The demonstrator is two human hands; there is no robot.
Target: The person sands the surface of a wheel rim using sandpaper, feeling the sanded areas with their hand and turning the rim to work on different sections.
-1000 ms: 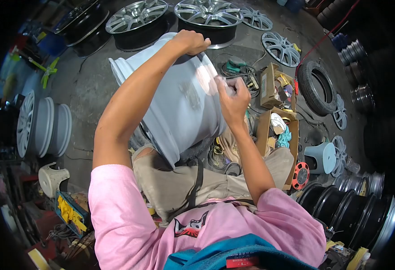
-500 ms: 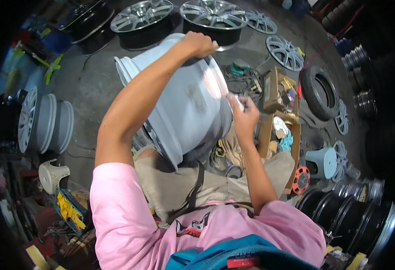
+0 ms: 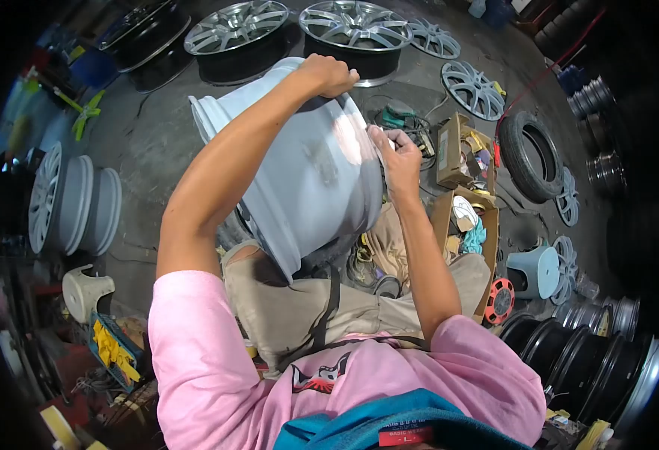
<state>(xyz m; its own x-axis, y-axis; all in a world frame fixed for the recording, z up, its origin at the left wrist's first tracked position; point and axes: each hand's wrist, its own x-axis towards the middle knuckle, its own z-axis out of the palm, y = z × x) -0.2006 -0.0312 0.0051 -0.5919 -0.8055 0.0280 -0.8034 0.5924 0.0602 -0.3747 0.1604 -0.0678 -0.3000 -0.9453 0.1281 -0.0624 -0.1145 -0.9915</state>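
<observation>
A grey wheel barrel [image 3: 292, 176] lies tilted on its side over my legs, with a pale pinkish patch near its right edge and a darker smudge beside it. My left hand [image 3: 328, 76] is wrapped round the top right edge of the barrel, its fingers curled over the rim. At the barrel's right rim is my right hand [image 3: 398, 156], fingers bent and pressed together against the edge. Something small and whitish shows between those fingers, too hidden to name.
Two silver-faced wheels [image 3: 355, 26] stand beyond the barrel. To the right are open cardboard boxes [image 3: 449, 154], a black tire [image 3: 529, 157] and a blue stool [image 3: 541, 271]. Grey wheels [image 3: 79, 202] stand at the left, near a cream stool [image 3: 84, 294]. Black rims [image 3: 569, 352] line the lower right.
My right hand first moved right and down along the rim, then back slightly up and left. My left hand keeps its hold, and the barrel has shifted slightly in view.
</observation>
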